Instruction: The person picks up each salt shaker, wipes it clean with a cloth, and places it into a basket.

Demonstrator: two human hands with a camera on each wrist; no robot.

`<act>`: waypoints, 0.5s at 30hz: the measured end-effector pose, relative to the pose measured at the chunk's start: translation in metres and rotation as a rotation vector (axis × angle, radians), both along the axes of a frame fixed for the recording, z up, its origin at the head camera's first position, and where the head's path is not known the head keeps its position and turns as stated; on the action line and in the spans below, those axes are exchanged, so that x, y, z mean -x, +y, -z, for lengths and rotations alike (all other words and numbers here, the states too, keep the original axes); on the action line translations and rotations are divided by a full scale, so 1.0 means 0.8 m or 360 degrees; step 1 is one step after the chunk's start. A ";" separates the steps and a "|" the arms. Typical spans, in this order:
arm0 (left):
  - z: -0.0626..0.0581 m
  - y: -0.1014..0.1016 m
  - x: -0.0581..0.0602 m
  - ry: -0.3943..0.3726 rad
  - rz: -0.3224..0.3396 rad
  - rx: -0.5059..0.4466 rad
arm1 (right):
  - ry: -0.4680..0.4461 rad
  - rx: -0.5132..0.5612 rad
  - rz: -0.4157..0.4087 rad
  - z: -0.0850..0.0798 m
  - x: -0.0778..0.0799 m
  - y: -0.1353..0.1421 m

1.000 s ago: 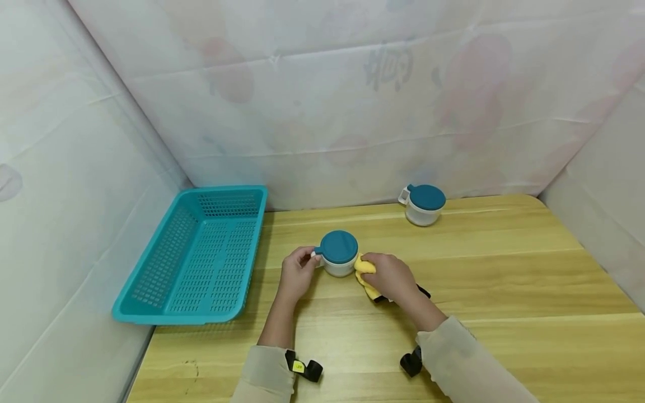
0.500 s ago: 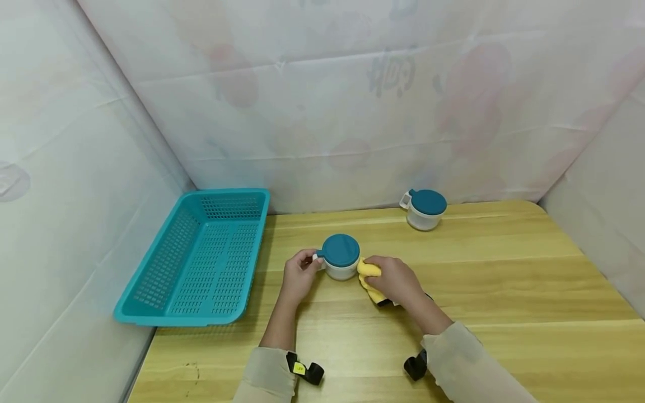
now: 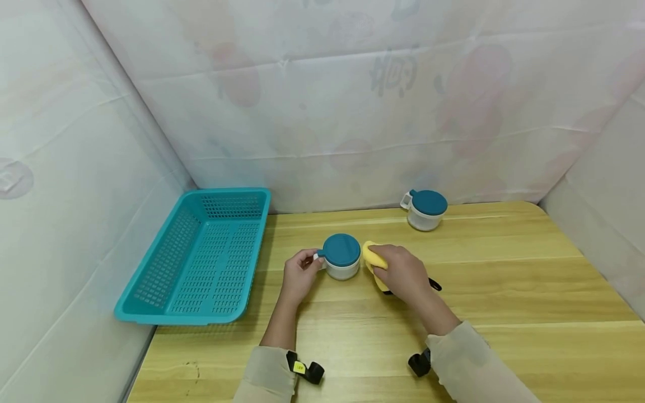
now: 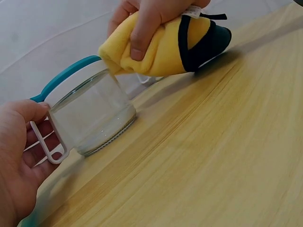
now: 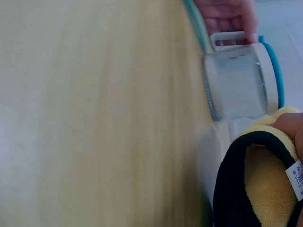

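A clear glass jar [image 3: 342,272] with a white collar, a teal lid [image 3: 341,249] and a side handle [image 4: 46,142] stands on the table. My left hand [image 3: 298,275] pinches that handle, its thumb near the lid's tab. My right hand [image 3: 403,273] grips a bunched yellow cloth [image 4: 158,52] with black edging, a black loop and a white tag [image 5: 296,179]. The cloth is at the jar's right side, by the collar; whether it touches the glass I cannot tell. Much of the cloth is hidden under my right hand in the head view.
Toward the back right of the wooden table [image 3: 504,280] stands a second jar [image 3: 424,219] with a teal lid, handle facing left. A turquoise perforated basket [image 3: 258,246] lies at the left. Pale fabric walls [image 3: 312,112] enclose the back and sides.
My right hand has shifted up and to the right with the cloth, from low on the jar's side to near its rim. My left hand keeps its hold on the handle.
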State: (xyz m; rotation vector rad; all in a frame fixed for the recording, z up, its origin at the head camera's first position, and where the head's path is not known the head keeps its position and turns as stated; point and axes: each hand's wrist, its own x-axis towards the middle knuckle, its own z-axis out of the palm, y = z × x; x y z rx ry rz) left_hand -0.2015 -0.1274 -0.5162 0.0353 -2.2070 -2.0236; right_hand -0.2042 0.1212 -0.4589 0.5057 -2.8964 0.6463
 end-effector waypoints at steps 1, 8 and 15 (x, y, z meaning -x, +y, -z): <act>0.000 0.000 0.000 -0.0001 -0.0003 0.0000 | 0.0054 -0.0033 -0.0021 0.002 -0.001 -0.001; 0.001 -0.001 0.000 0.0005 0.0004 0.0008 | 0.0108 -0.0030 -0.0004 0.004 -0.002 -0.003; -0.004 -0.001 0.000 0.0051 0.0068 0.0044 | 0.0035 0.0079 0.0044 -0.004 0.002 -0.003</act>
